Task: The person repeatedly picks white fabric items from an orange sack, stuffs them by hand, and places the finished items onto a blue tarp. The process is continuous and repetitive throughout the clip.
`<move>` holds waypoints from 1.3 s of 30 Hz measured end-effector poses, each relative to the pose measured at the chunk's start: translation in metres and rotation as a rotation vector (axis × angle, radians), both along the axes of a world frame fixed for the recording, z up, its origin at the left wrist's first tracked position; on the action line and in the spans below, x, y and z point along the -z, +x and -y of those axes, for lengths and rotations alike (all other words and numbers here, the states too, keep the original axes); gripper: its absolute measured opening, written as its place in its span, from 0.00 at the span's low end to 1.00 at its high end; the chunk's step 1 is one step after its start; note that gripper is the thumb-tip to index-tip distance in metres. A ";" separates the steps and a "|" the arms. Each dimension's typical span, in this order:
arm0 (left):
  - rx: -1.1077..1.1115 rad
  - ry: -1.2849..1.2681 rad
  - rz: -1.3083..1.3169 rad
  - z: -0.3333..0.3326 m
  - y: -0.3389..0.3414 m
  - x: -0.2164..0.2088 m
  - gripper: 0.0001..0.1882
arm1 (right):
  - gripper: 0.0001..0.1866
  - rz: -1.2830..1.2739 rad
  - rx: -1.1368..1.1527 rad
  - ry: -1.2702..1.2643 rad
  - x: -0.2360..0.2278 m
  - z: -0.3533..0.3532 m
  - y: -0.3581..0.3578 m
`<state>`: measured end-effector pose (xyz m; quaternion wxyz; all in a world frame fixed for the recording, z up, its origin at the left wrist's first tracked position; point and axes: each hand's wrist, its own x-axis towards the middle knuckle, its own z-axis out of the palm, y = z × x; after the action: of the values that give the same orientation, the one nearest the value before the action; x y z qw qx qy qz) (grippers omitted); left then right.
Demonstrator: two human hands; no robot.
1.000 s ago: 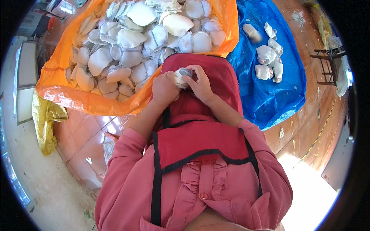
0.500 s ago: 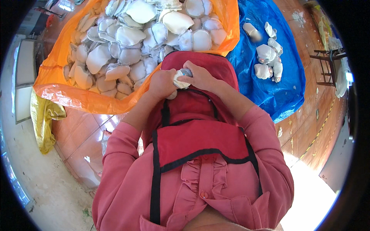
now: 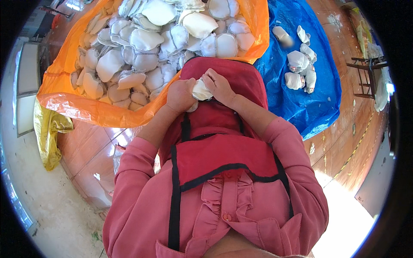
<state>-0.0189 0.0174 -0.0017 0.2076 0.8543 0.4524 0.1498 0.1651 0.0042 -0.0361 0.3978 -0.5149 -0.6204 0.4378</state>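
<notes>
Over the red apron [image 3: 234, 71] on my lap, both hands meet around a small white padded fabric piece [image 3: 201, 90]. My left hand [image 3: 180, 94] is wrapped around its left side, with a pale bit of it showing below the fist. At its upper right, my right hand [image 3: 220, 89] pinches the edge with fingers bent together. The piece looks bunched and rounded; the parts inside my grip are hidden. Just beyond my hands lies a heap of white oval padded pieces [image 3: 146, 39] in an open orange plastic bag [image 3: 81, 111].
To the right, a blue plastic sheet [image 3: 320, 101] bears several white bunched pieces [image 3: 297, 60]. A dark wooden stool [image 3: 365, 71] stands at the far right. A yellow plastic sack [image 3: 48, 137] lies by the left wall, and tiled floor [image 3: 86, 148] shows between.
My right hand has shifted slightly right and its fingers have curled in. The white fabric now covers the bluish patch that showed by my right thumb.
</notes>
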 end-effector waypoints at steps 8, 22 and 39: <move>-0.238 -0.063 0.040 0.001 0.006 -0.006 0.15 | 0.09 -0.286 0.116 -0.097 0.014 -0.005 0.001; -0.337 -0.298 0.060 -0.012 0.001 -0.010 0.28 | 0.17 -0.056 0.163 0.269 -0.004 0.014 -0.001; -0.329 -0.924 0.517 -0.034 -0.024 0.002 0.23 | 0.15 -0.084 -0.103 0.044 -0.007 -0.016 0.009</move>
<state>-0.0425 0.0518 -0.0039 0.6391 0.5277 0.5327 0.1711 0.1738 0.0206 -0.0295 0.4117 -0.4546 -0.6382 0.4653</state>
